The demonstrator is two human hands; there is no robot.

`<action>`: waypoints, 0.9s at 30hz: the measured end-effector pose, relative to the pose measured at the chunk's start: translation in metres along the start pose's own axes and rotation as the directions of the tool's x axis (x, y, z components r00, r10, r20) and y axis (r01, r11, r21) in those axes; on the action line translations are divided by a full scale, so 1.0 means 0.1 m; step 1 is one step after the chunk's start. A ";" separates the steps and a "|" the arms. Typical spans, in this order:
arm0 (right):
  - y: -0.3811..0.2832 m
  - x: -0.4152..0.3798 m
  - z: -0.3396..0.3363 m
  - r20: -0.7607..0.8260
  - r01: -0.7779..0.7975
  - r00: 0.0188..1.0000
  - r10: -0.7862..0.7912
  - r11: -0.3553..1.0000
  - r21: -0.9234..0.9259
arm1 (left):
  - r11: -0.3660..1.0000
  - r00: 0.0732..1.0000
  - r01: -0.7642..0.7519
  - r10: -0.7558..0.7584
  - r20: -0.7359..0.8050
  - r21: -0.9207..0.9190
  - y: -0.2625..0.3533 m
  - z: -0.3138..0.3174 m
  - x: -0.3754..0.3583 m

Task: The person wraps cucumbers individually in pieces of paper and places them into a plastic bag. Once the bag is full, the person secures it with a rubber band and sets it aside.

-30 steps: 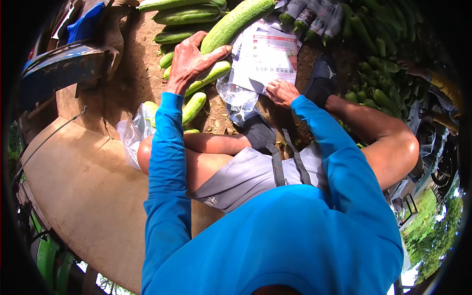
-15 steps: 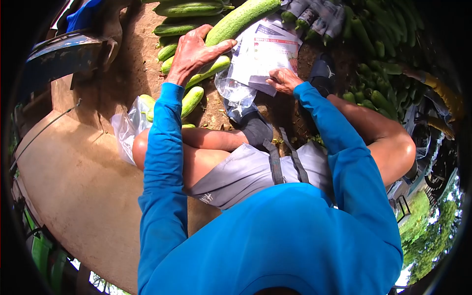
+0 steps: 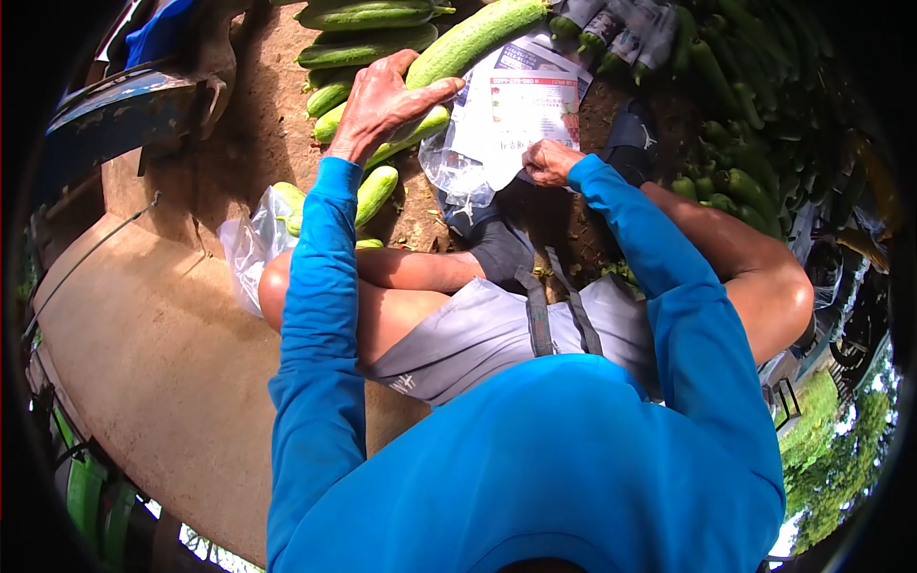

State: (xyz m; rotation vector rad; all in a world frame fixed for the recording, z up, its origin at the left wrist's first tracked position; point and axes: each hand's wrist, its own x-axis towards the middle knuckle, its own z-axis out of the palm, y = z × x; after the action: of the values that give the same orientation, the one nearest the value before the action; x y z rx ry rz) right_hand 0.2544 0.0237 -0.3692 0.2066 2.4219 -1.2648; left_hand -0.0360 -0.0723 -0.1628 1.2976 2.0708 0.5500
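Note:
My left hand is wrapped around the near end of a long, bumpy green gourd, thumb on its right side. The gourd's far end lies over a pile of newspaper sheets. My right hand is closed in a pinch at the lower edge of the top printed sheet. Clear plastic lies under the papers' left side, by my foot. More green gourds lie beside and beyond my left hand.
Several paper-wrapped gourds lie at the far right of the papers. Piles of green gourds stand in shade on the right. A plastic bag with gourds is by my left knee. A dark sandal sits beyond my right hand.
The top printed sheet has shifted slightly toward me, and its lower edge now covers the darker sheet beneath. My left hand stays on the gourd with hardly any movement.

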 end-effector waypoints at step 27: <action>-0.26 -0.02 -0.13 -0.176 0.005 0.984 0.010 0.996 0.087 | 0.774 0.895 -0.431 0.434 0.107 0.465 -0.37 1.11 -0.13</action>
State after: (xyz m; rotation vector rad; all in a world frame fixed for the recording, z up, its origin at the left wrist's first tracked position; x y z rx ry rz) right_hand 0.2451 0.0197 -0.3421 0.3600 2.5133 -1.4063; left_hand 0.0214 -0.0977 -0.2619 2.0993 1.9795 0.2238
